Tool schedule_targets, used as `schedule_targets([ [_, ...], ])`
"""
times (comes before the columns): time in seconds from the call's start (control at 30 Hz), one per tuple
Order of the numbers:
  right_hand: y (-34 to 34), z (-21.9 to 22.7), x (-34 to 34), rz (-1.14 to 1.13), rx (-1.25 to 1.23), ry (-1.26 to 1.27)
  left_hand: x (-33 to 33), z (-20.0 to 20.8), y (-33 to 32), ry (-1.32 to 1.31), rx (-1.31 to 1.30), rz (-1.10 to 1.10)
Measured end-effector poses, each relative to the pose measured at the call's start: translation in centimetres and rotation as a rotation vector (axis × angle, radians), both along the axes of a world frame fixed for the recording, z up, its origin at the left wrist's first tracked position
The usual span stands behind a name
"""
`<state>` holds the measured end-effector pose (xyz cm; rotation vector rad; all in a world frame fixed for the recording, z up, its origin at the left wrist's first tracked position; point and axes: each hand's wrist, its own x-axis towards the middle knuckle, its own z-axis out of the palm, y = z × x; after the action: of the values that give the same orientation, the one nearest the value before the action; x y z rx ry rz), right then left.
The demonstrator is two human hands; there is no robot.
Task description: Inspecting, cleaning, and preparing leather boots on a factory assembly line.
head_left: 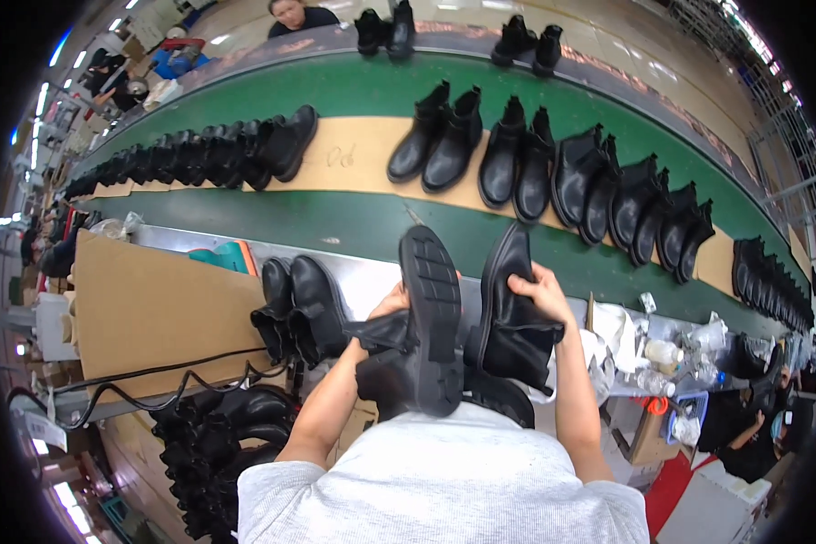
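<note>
Green belt [363,213] crosses beyond the fingers. Left of the left fingers sit two boots [317,295]. The left hand [390,304], forearm slanting inward, is clamped on one boot [431,308], partly hidden behind it: sole facing up, toe and long axis pointing away. Between the hands, a second boot [506,272] also points away; the right hand [542,295] grips its side, thumb uppermost. Beyond the right fingers stand five pairs [576,177].
</note>
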<state>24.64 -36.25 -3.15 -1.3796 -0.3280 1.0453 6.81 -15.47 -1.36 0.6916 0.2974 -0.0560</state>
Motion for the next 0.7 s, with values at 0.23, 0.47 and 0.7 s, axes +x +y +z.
schedule_targets([
  [0.23,2.3,-3.2,-2.4,0.182,-0.367,-0.428,-1.3,1.6,0.2,-0.055,-0.035,-0.066],
  [0.47,7.2,8.8,-4.8,0.196,0.304,-0.643,0.3,3.7,0.6,-0.052,0.128,-0.177],
  [0.7,7.9,8.3,-5.5,-0.096,0.223,-0.238,0.1,3.3,-0.1,-0.055,0.147,-0.242],
])
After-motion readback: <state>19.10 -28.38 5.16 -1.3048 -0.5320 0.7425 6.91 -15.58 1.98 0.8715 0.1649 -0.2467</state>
